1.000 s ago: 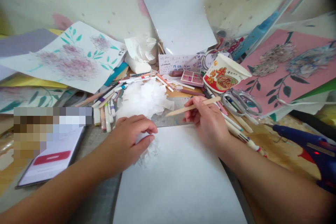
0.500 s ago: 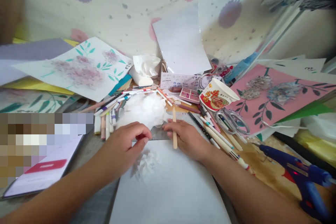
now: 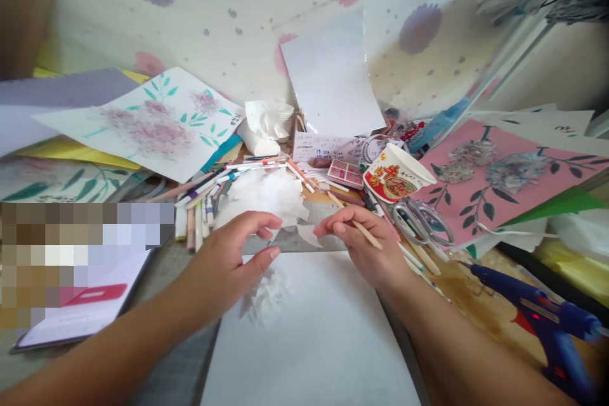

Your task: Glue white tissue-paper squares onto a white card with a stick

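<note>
My left hand [image 3: 240, 244] hovers over the top left of a white sheet [image 3: 328, 323], thumb and fingers apart, with nothing between them. Just below it, a crumpled white paper flower [image 3: 269, 298] sits on the sheet. My right hand [image 3: 368, 241] is closed around a wooden craft stick [image 3: 366, 235], which slants across the fingers. By its fingertips is a small white paper piece [image 3: 310, 236]; whether they pinch it I cannot tell. Beyond both hands lies a pile of white paper pieces [image 3: 264, 193].
Markers [image 3: 202, 212] lie left of the pile. On the right are scissors [image 3: 421, 222], a paper cup [image 3: 397, 174] and a blue glue gun [image 3: 537, 304] with a red light. A flower picture [image 3: 200, 101] leans at left, a pink one [image 3: 480, 196] at right.
My right hand has moved right, and the craft stick has swung from upright to slanting. A small paper piece now shows by its fingertips. My left hand's fingers have spread wider.
</note>
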A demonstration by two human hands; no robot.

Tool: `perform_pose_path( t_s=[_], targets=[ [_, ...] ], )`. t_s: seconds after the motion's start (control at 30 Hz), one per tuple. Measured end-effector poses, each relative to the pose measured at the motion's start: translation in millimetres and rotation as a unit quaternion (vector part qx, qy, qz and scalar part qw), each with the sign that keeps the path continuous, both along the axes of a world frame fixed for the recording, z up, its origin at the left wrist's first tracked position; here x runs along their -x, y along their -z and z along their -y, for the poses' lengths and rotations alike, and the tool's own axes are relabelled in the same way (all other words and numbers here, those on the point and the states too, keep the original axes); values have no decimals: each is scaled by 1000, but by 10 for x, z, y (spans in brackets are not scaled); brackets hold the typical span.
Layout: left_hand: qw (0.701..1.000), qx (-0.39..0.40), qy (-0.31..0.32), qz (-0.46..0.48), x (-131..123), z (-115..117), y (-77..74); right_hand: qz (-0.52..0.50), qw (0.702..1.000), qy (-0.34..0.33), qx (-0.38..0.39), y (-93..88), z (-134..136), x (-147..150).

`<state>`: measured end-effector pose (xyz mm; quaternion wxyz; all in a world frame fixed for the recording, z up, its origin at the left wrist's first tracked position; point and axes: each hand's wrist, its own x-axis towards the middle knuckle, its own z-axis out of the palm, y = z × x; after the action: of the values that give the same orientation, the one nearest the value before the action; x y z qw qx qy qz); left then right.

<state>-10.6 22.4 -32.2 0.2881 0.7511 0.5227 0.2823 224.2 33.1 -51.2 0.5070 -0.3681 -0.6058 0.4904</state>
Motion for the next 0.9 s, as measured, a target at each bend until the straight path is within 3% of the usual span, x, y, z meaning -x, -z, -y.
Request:
perform_pose_path(
  t_s=[0.07,0.13,0.27,0.4,0.57,0.77,0.9],
  targets=[
    [999,27,21,27,-9,12,13,-104,991,-45,66,-71,70,24],
    [996,36,61,47,-11,20,14,-145,982,-75,100,-122,119,51],
    [988,-34,144,37,1,31,-27,-164,975,-86,123,-149,152,62],
    [967,-123,221,-19,-16,28,-40,-134,977,-89,141,-126,147,30],
    [945,-191,263,-43,-39,23,48,-87,976,-107,171,-118,158,-4],
    [932,-181,311,-56,-37,45,16,73,979,-140,131,-187,185,-17],
    [926,-153,330,-100,-60,62,-26,107,990,-84,43,-231,208,-33]
  ],
)
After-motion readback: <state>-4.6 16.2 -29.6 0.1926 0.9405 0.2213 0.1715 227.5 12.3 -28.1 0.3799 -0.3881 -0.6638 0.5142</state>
